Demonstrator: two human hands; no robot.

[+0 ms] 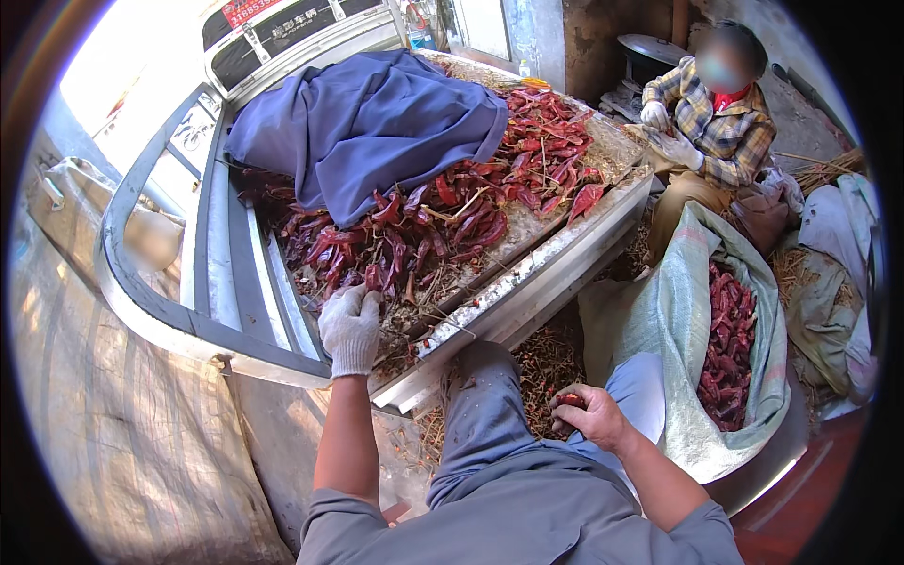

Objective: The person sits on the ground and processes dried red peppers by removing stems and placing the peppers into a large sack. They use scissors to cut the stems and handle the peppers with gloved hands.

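Note:
In a white knitted glove, my left hand reaches to the near edge of a heap of dried red chilli peppers on a truck bed. Its fingertips meet one dark red pod; whether they grip it is not clear. Bare and held low above my lap, my right hand is closed around a dried red chilli, whose orange-red end shows. A blue-purple cloth covers the far part of the heap. To my right, a woven sack stands open with red chillies inside.
The metal side rail curves along the left, and the bed's edge runs before my knees. Across the corner sits a masked person with gloved hands. Orange-handled scissors lie behind the chillies. Stems litter the floor.

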